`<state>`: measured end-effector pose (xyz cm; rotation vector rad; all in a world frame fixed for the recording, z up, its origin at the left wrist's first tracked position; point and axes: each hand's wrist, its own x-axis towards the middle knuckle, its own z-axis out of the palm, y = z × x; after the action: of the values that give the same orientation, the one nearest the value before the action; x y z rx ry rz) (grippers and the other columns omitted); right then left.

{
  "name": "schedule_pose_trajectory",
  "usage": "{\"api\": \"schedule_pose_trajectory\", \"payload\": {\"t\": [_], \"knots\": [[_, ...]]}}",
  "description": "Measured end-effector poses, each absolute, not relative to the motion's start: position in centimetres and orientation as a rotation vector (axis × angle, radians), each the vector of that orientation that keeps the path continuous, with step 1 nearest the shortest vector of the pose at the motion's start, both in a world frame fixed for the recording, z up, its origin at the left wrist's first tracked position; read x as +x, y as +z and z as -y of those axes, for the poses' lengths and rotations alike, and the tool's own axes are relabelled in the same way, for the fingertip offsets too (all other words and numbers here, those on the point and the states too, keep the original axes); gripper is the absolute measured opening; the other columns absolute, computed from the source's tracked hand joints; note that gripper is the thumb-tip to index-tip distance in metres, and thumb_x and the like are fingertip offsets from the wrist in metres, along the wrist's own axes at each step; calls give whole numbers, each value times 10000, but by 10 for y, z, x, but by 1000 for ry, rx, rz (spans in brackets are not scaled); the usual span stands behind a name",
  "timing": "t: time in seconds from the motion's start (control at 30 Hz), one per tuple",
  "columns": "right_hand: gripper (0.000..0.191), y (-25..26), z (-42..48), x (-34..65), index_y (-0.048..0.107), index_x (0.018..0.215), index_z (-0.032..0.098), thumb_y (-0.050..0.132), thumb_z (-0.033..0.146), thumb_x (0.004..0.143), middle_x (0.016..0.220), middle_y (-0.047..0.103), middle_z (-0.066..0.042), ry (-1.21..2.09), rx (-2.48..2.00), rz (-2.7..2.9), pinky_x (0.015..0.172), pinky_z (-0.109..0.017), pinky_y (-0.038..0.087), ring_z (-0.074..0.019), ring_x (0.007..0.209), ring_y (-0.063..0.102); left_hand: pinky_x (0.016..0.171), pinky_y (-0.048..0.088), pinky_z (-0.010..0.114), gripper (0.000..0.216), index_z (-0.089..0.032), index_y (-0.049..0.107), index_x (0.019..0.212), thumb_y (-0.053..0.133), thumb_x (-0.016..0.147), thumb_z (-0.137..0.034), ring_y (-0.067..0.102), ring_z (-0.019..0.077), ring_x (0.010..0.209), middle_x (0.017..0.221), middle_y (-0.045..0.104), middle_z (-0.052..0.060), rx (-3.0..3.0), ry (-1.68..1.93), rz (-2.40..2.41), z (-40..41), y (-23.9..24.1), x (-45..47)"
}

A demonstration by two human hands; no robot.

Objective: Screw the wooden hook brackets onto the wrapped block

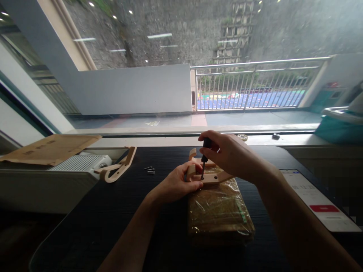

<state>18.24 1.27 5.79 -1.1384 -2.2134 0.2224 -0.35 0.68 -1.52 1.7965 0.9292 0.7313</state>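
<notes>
My right hand [227,149] is closed round the black handle of a screwdriver [203,168], held almost upright. Its tip meets a hole near the left end of a pale curved wooden piece [209,179], and a second dark hole shows to the right. Gripping that piece by its left end is my left hand [178,181], thumb along the near side. The wooden piece rests on a brown package [219,211] wrapped in clear film. Another wooden part [193,153] shows just behind. Whether a screw sits under the tip is hidden.
Several loose screws [150,172] lie on the black table [113,226], left of my hands. A similar wooden piece [121,168] rests at the table's left edge. On the right is a lit phone or tablet [317,200]. A cardboard sheet [51,149] lies beyond the left edge.
</notes>
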Motion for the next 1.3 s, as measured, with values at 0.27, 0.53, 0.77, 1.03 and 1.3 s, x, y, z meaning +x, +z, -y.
{"api": "schedule_pose_trajectory", "payload": {"t": [0.27,0.53,0.77,1.03,1.3], "knots": [[355,59,-11,183,547,1161,244,522,317,814,733,646,1,238,-1132,2224,526,-237,379,-117,620,557,815,440,294,287,-171,524,1003,622,738,-222,554,171,915,988,571,34,1809,712,-964,-5,-12,-3],[360,62,-4,183,529,1181,268,487,249,824,729,652,22,257,-1076,2286,512,-224,366,-104,610,552,734,451,274,246,-179,495,949,612,734,-211,558,156,833,904,551,12,1746,707,-948,-3,-9,-2],[289,63,-7,185,571,1081,229,517,325,814,681,634,15,147,-1173,2256,475,-227,341,-105,566,526,771,436,266,264,-175,527,974,616,730,-225,535,139,829,920,550,14,1807,723,-961,-5,-10,-2],[340,66,-3,184,545,1119,201,511,349,815,714,649,-17,230,-1214,2262,499,-243,352,-130,603,549,796,445,286,299,-175,532,1006,619,729,-244,555,163,887,1007,576,40,1785,711,-981,-4,-10,-2],[333,68,0,184,544,1159,248,462,240,836,730,651,11,320,-1095,2294,491,-226,329,-99,581,530,766,454,274,294,-166,529,1014,607,736,-225,560,161,877,980,572,33,1753,687,-952,-3,-7,-2]]}}
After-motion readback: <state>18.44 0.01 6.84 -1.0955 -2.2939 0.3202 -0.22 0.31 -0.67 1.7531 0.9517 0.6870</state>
